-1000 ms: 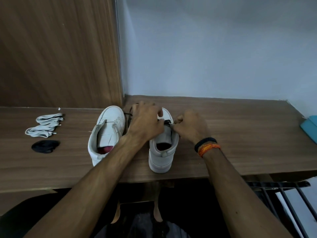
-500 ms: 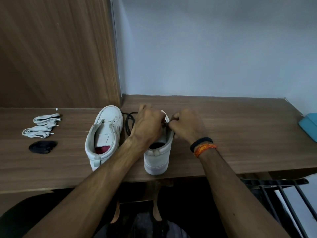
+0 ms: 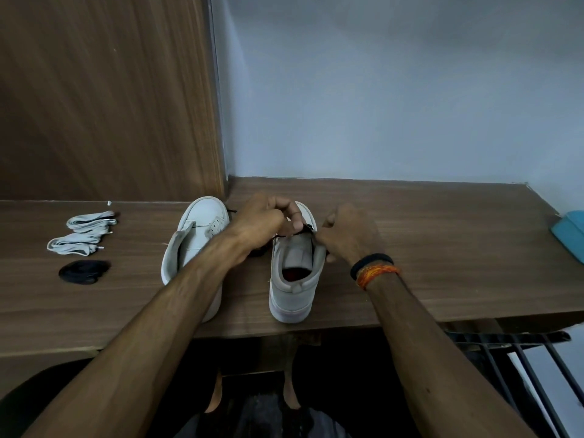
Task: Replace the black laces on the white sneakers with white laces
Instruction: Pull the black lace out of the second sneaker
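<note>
Two white sneakers stand heel-toward-me on the wooden desk [image 3: 442, 248]. The left sneaker [image 3: 196, 248] has no lace in its eyelets. Over the tongue of the right sneaker [image 3: 294, 279], my left hand [image 3: 268, 221] pinches the black lace [image 3: 308, 229] near the upper eyelets. My right hand [image 3: 347, 235] grips the same lace at the shoe's right side. A loop of the black lace shows behind the left hand, between the shoes. At the far left lie two bundled white laces [image 3: 91, 219] [image 3: 76, 243] and a coiled black lace [image 3: 83, 271].
A wooden panel [image 3: 110, 96] rises behind the desk's left half, a pale wall behind the right. A teal object [image 3: 568, 232] sits at the desk's right edge. A black metal rack [image 3: 521, 358] stands below on the right.
Both hands have kept working the black lace at the right sneaker's upper eyelets. The left hand has lifted a little off the tongue, and the shoe's opening shows more.
</note>
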